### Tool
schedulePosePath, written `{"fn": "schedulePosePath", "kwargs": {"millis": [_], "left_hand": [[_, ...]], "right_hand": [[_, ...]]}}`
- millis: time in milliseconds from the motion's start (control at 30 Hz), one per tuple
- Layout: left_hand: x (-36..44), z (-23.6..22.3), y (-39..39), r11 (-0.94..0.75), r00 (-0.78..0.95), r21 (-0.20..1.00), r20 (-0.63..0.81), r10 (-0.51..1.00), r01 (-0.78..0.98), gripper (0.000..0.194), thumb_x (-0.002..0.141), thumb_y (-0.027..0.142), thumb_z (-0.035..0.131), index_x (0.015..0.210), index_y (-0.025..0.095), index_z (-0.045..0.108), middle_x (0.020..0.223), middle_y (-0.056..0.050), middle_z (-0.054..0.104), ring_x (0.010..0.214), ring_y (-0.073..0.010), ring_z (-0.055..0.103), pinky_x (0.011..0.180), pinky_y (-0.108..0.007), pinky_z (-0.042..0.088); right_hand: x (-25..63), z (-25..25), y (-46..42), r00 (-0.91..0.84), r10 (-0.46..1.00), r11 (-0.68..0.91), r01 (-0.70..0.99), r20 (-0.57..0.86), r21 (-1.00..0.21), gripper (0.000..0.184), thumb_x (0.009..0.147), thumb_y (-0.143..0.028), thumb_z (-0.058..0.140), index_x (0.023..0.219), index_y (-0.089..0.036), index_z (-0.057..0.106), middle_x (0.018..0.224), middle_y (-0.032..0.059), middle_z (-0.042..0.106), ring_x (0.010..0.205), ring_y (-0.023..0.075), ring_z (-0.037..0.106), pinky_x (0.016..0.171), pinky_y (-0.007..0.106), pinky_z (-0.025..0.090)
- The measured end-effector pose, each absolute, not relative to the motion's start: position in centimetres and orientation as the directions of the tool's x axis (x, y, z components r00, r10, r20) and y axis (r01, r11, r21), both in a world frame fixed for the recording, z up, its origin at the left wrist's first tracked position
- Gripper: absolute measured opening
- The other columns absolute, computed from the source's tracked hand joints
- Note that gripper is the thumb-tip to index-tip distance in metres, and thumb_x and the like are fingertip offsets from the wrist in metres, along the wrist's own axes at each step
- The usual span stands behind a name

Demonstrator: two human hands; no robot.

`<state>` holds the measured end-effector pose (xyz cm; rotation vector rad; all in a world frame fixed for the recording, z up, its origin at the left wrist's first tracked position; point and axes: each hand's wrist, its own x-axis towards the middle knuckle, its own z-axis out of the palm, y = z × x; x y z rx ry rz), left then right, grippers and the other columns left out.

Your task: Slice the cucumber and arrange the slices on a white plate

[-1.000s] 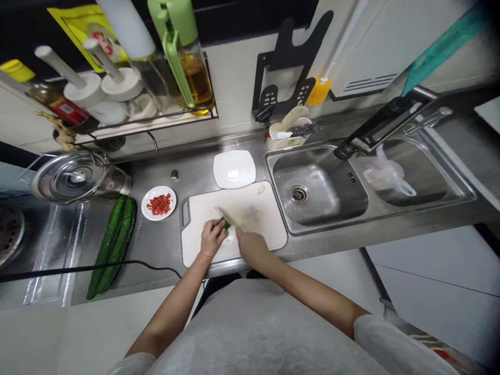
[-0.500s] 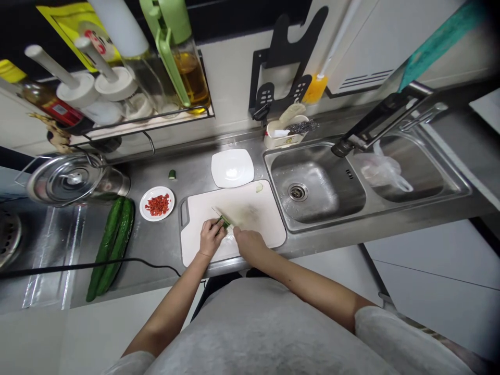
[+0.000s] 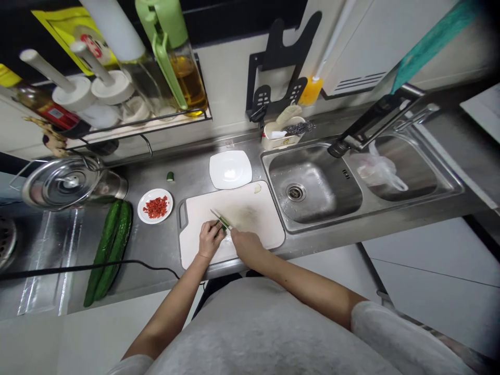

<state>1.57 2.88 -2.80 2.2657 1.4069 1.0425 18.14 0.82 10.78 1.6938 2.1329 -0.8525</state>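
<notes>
At the steel counter, a person in a grey short-sleeved top bends over a white rectangular cutting board with a grey handle slot at its left end. Near the middle of the board sits a short green cucumber piece, partly hidden under the fingers. The left hand has its fingers curled and bunched down on that piece, with hardly a gap between them. The right hand has its fingers wrapped closed around the grip of a narrow metal-bladed knife; the blade runs slantwise across the cucumber piece, close to the left fingertips. Whether the edge reaches the board, I can't tell from here.

A thin pale green slice lies at the board's far right corner. Just beyond the board's far edge is a white squarish plate. Left of the board stands a small round white plate heaped with chopped red bits, and beyond that a dark green cucumber stub. Well left of the board, 2 long dark green cucumbers lie side by side, with a thin black cord passing over them. Just right of the board is the stainless steel sink with 2 basins.
</notes>
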Motion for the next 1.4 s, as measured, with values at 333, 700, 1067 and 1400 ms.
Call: {"fn": "schedulePosePath", "kwargs": {"millis": [333, 700, 1067, 1400], "left_hand": [[1.5, -2.7, 2.9, -0.485, 0.264, 0.573, 0.427, 0.865, 0.661, 0.016, 0.085, 0.023, 0.056, 0.097, 0.02, 0.066, 0.093, -0.008, 0.06, 0.088, -0.0176, 0.055, 0.078, -0.034, 0.049], [1.4, -3.1, 2.9, -0.485, 0.259, 0.597, 0.426, 0.867, 0.639, 0.018, 0.084, 0.022, 0.057, 0.1, 0.02, 0.065, 0.094, -0.008, 0.06, 0.091, -0.0179, 0.056, 0.08, -0.034, 0.049], [1.5, -2.9, 3.0, -0.488, 0.265, 0.6, 0.425, 0.866, 0.634, 0.023, 0.084, 0.02, 0.057, 0.105, 0.021, 0.064, 0.094, -0.007, 0.06, 0.092, -0.0177, 0.056, 0.08, -0.034, 0.05], [1.5, -3.0, 3.0, -0.48, 0.265, 0.605, 0.413, 0.871, 0.635, 0.023, 0.084, 0.02, 0.057, 0.106, 0.021, 0.063, 0.094, -0.008, 0.06, 0.092, -0.018, 0.055, 0.081, -0.034, 0.05]], "right_hand": [[18.4, 10.3, 0.5, -0.271, 0.778, 0.145, 0.955, -0.566, -0.258, 0.025, 0.09, -0.009, 0.035, 0.107, -0.013, 0.052, 0.09, 0.0137, 0.07, 0.093, 0.0216, 0.067, 0.076, 0.028, 0.049], [18.7, 9.9, 0.1, -0.266, 0.77, 0.152, 0.959, -0.579, -0.238, 0.023, 0.091, -0.009, 0.036, 0.106, -0.012, 0.053, 0.091, 0.0157, 0.069, 0.092, 0.0229, 0.068, 0.075, 0.03, 0.051], [19.3, 9.6, 0.3, -0.267, 0.751, 0.154, 0.96, -0.603, -0.234, 0.024, 0.089, -0.007, 0.039, 0.107, -0.013, 0.052, 0.092, 0.0144, 0.069, 0.093, 0.0219, 0.067, 0.076, 0.029, 0.049], [19.3, 9.1, 0.6, -0.268, 0.752, 0.151, 0.959, -0.602, -0.238, 0.024, 0.087, -0.006, 0.04, 0.107, -0.012, 0.053, 0.09, 0.0144, 0.069, 0.093, 0.022, 0.067, 0.075, 0.028, 0.049]]}}
